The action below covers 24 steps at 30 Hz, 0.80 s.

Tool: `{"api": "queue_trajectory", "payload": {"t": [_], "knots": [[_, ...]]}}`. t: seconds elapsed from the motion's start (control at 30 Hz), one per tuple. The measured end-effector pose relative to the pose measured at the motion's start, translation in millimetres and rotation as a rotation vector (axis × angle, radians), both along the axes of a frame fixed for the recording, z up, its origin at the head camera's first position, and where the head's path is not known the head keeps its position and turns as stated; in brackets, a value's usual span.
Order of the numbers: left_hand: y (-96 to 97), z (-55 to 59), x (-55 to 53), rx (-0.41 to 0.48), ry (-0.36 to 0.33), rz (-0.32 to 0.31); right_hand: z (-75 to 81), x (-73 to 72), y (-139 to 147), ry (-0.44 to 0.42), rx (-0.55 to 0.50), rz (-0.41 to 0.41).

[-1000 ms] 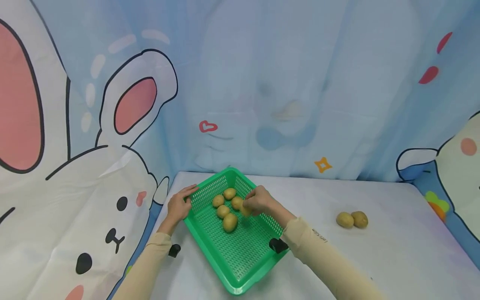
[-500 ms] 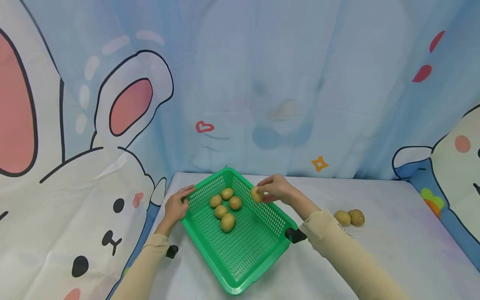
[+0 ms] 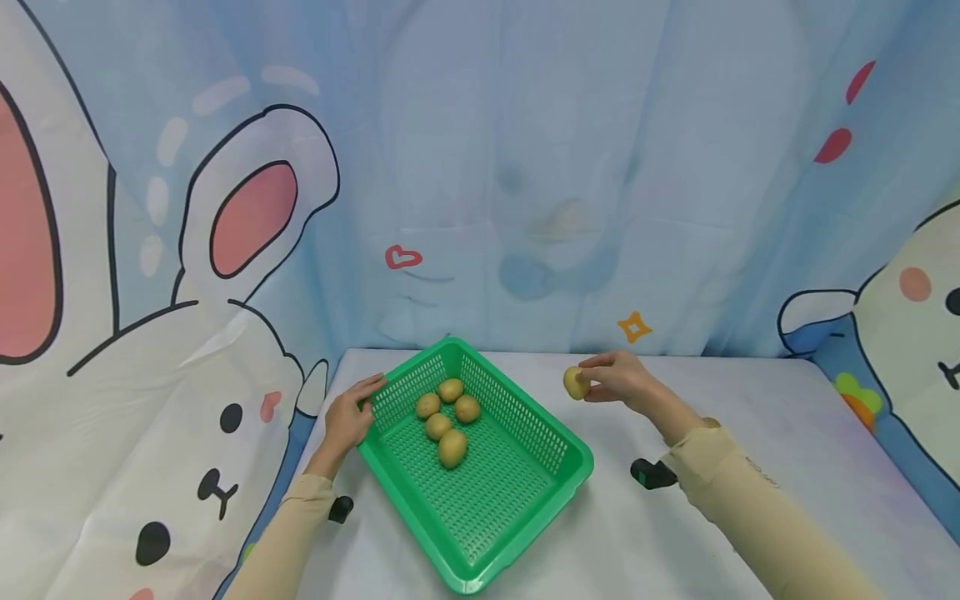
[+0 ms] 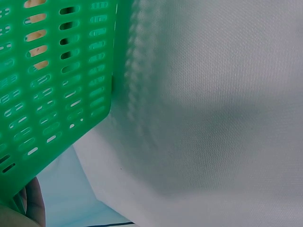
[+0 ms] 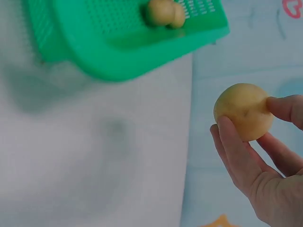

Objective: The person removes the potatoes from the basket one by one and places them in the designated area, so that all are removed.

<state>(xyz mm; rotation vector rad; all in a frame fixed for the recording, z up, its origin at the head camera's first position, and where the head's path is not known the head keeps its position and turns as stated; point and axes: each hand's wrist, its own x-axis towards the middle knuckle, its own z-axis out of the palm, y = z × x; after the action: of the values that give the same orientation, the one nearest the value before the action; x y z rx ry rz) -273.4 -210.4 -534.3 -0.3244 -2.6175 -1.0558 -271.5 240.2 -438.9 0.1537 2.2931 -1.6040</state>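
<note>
In the head view, my right hand (image 3: 618, 379) pinches a small yellow potato (image 3: 576, 383) above the table, to the right of the green plastic basket (image 3: 551, 521). The right wrist view shows that potato (image 5: 244, 111) between thumb and fingertips, apart from the basket. My left hand (image 3: 349, 423) grips the basket's left rim; only a bit of its fingers (image 4: 34, 203) shows at the corner of the left wrist view. Several potatoes (image 3: 452, 448) lie inside the basket, toward its far left part.
A white cloth covers the table (image 3: 600, 533). Another potato (image 3: 710, 422) barely shows behind the right forearm, which hides what else is there. A blue curtain (image 3: 525, 167) with cartoon figures hangs along the back and sides.
My right hand has lifted the potato out of the basket and carried it rightward past the rim. The left hand stays on the basket. The right arm now hides most of the table potatoes.
</note>
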Motion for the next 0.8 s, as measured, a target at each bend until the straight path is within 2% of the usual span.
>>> {"api": "queue_trajectory", "payload": {"t": [0.3, 0.47, 0.57, 0.63, 0.8], "knots": [[-1.6, 1.1, 0.9, -0.002, -0.009, 0.012, -34.8, 7.5, 49, -0.051, 0.079, -0.093], [-1.5, -0.7, -0.9, -0.011, 0.034, -0.004, -49.3, 14.7, 75, -0.087, 0.132, -0.155], [-1.0, -1.8, -1.0, -0.014, 0.049, -0.003, -58.1, 17.6, 86, -0.108, 0.151, -0.161], [-0.9, -1.8, -0.7, -0.016, 0.040, 0.000, -63.8, 19.0, 91, -0.119, 0.156, -0.166], [-0.3, 1.4, 0.6, -0.003, -0.036, 0.011, -73.0, 21.1, 95, -0.118, 0.152, -0.189]]}}
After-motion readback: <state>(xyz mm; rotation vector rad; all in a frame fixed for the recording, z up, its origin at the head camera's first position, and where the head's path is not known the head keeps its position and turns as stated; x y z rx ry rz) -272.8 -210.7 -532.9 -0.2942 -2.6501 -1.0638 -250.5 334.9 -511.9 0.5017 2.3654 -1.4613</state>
